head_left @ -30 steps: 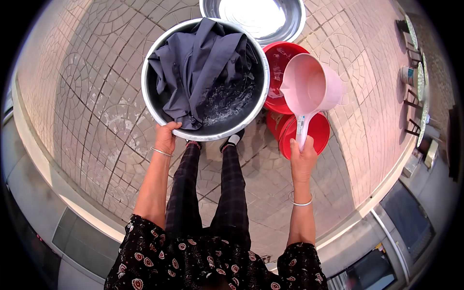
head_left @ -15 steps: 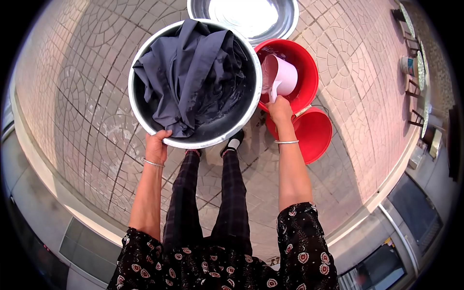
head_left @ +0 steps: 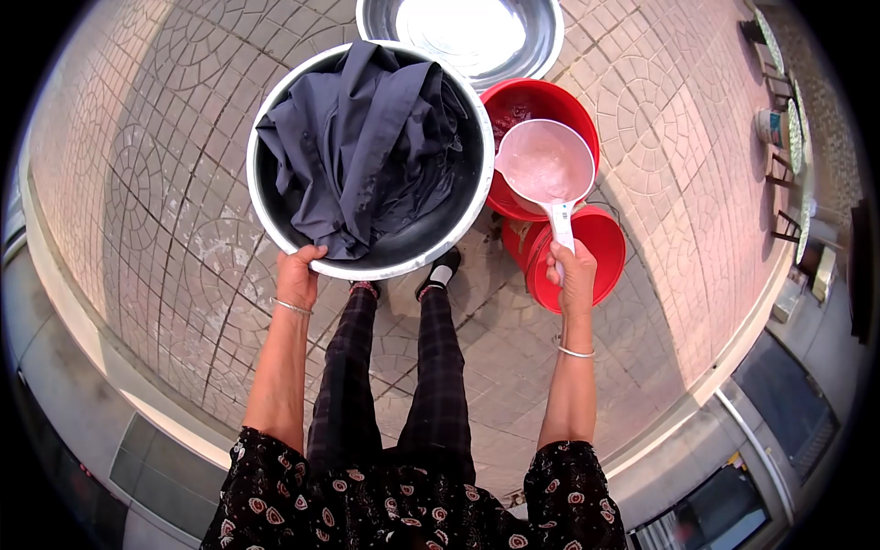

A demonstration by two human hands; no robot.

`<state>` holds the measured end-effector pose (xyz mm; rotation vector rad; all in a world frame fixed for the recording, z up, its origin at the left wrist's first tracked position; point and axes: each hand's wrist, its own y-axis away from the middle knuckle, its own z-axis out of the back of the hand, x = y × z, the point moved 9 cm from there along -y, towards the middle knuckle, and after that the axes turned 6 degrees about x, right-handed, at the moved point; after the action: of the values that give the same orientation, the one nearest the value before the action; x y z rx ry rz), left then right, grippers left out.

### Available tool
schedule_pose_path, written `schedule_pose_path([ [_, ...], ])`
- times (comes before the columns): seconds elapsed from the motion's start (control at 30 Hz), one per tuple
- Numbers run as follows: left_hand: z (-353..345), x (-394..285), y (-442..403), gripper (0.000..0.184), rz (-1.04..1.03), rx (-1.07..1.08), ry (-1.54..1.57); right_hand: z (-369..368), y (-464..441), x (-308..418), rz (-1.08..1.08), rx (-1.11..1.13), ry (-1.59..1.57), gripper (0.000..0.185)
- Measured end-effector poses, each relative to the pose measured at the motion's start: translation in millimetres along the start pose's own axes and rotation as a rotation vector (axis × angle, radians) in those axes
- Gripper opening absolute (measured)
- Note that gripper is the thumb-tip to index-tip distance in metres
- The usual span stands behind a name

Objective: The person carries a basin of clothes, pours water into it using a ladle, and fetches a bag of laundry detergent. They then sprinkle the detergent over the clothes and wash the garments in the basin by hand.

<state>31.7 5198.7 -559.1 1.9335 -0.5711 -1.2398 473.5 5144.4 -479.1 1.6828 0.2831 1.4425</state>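
My left hand (head_left: 297, 277) grips the near rim of a round metal basin (head_left: 259, 203), thumb on the inside edge. In the basin lies a bunched dark grey cloth (head_left: 353, 151), wet along its right side. A pink water dipper (head_left: 547, 163) with water in it hangs over a red bucket (head_left: 584, 103). My right hand (head_left: 575, 272) is closed around the dipper's white handle. Water also shows at the bottom of that bucket, partly hidden by the dipper. The palm side of my left hand is out of sight.
A second red bucket (head_left: 600, 261) stands just below the first, under my right hand. Beyond them sits another shiny metal basin (head_left: 463, 37). My feet are on tiled paving (head_left: 215, 302). Tables and stools (head_left: 786, 174) line the far right.
My right hand has drawn the dipper up and toward me, turning it from tipped to level with water inside. My left hand has stayed on the basin's rim.
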Motion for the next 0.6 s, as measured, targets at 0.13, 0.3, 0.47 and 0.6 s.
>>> schedule_pose_path([
  [0.13,-4.4,-2.4,3.7,0.026,0.010,-0.028,0.020,4.7,62.2,23.2,0.072,-0.015,0.038,0.017],
  [0.3,-7.9,-5.1,6.1,0.031,0.008,-0.004,0.038,-5.2,121.9,46.3,0.140,-0.016,0.238,0.018],
  [0.47,0.4,3.3,-0.2,0.040,0.021,0.015,0.042,-31.7,146.2,67.2,0.349,0.012,0.756,0.024],
  [0.6,-2.9,-2.1,2.8,0.030,-0.017,-0.040,0.044,-72.8,151.7,80.4,0.563,0.102,0.996,0.024],
])
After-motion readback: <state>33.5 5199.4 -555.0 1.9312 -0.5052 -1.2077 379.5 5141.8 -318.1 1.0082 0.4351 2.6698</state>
